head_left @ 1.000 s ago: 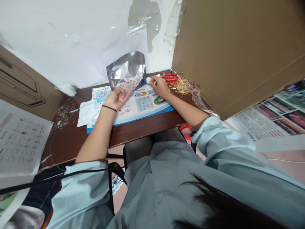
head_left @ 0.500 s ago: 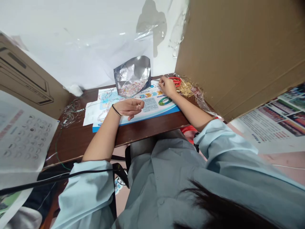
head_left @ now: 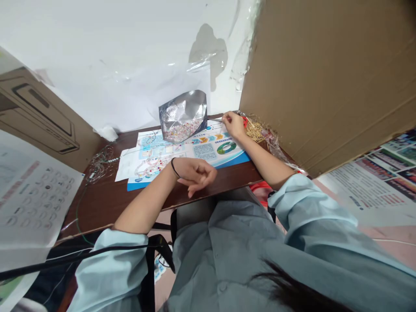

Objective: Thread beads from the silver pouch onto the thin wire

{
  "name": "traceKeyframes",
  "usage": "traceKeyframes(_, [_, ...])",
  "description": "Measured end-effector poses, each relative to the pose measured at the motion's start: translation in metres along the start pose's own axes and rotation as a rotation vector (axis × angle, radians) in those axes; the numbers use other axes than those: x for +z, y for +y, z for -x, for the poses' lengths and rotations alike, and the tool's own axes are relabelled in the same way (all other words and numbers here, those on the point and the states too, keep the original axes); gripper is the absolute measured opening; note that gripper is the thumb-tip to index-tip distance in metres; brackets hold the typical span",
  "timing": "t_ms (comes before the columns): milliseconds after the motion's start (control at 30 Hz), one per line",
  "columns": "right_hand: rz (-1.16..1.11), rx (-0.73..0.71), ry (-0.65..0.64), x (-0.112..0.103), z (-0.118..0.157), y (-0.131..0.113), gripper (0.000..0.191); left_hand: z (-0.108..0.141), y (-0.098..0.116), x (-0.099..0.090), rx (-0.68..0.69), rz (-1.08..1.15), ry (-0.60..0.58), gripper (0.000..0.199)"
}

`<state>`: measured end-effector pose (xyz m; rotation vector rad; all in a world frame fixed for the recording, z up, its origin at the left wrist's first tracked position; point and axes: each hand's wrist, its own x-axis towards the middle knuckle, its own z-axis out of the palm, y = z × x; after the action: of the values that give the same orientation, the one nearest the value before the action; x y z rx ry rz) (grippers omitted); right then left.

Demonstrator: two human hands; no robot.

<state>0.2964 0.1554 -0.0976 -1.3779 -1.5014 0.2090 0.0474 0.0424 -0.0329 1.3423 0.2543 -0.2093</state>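
My right hand [head_left: 234, 124] is at the back right of the desk, its fingertips closed around the middle of a pair of scissors [head_left: 244, 121]. The grey blades point left, and part of the red handles shows past the hand. Over the front edge of the paper, my left hand [head_left: 198, 174] hangs with bent fingers, thumb and forefinger close together. Anything between them is too small to make out. A silver bag [head_left: 184, 115] of small pink and white beads stands open behind the hands. Strung beads [head_left: 147, 167] lie on the printed sheet [head_left: 204, 151].
Tangled clear thread [head_left: 100, 164] lies on the left of the brown desk [head_left: 97, 201]. Gold-coloured sticks [head_left: 255, 131] and crumpled plastic [head_left: 273, 143] lie at the right. Cardboard [head_left: 318, 82] walls the right side, and a cardboard box [head_left: 48, 112] stands left.
My left hand has moved right and toward the desk's front edge. My right hand has shifted slightly over the scissors, covering more of the red handles. The view has tilted up a little.
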Motion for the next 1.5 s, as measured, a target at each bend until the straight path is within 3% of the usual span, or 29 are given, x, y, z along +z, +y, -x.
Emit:
traceKeyframes(133, [-0.254, -0.05, -0.047, 0.006, 0.002, -0.013, 0.019, 0.001, 0.006, -0.019, 0.348, 0.166, 0.639, 0.026])
traceKeyframes(233, [-0.294, -0.132, -0.175, 0.009, 0.014, -0.036, 0.021, -0.004, 0.008, -0.032, 0.385, 0.186, 1.015, 0.027])
traceKeyframes(300, [-0.174, -0.263, -0.247, 0.01, 0.025, -0.051, 0.016, -0.01, 0.006, -0.034, 0.339, 0.141, 1.112, 0.037])
traceKeyframes(433, [0.034, -0.523, -0.378, 0.014, 0.037, -0.065, 0.013, -0.022, -0.001, -0.031, 0.167, -0.187, 1.146, 0.038])
traceKeyframes(567, [0.112, -0.596, -0.393, 0.014, 0.035, -0.058, 0.016, -0.022, -0.006, -0.037, 0.057, -0.562, 1.247, 0.043])
traceKeyframes(667, [0.13, -0.545, -0.328, 0.009, 0.029, -0.05, 0.014, -0.014, -0.004, -0.045, 0.161, -0.566, 1.43, 0.045])
traceKeyframes(833, [0.092, -0.382, -0.232, 0.0, 0.018, -0.042, 0.012, -0.001, 0.006, -0.045, 0.562, -0.456, 1.678, 0.047])
traceKeyframes(933, [0.0, -0.239, -0.237, -0.003, 0.016, -0.04, 0.015, 0.003, 0.009, -0.042, 0.602, -0.383, 1.677, 0.049])
traceKeyframes(1033, [-0.096, -0.157, -0.284, -0.001, 0.02, -0.042, 0.011, 0.006, 0.011, -0.041, 0.551, -0.23, 1.558, 0.045])
traceKeyframes(1133, [-0.157, -0.154, -0.379, 0.004, 0.028, -0.051, 0.014, 0.007, 0.015, -0.038, 0.52, -0.102, 1.408, 0.042])
traceKeyframes(1267, [-0.335, -0.178, -0.521, 0.01, 0.038, -0.071, 0.025, 0.009, 0.022, -0.027, 0.487, -0.098, 1.215, 0.048])
traceKeyframes(1400, [-0.549, -0.187, -0.64, 0.013, 0.043, -0.082, 0.03, 0.009, 0.022, -0.023, 0.445, -0.09, 1.146, 0.044])
traceKeyframes(1500, [-0.537, -0.137, -0.642, 0.014, 0.045, -0.081, 0.023, 0.009, 0.02, -0.023, 0.436, -0.055, 1.123, 0.04])
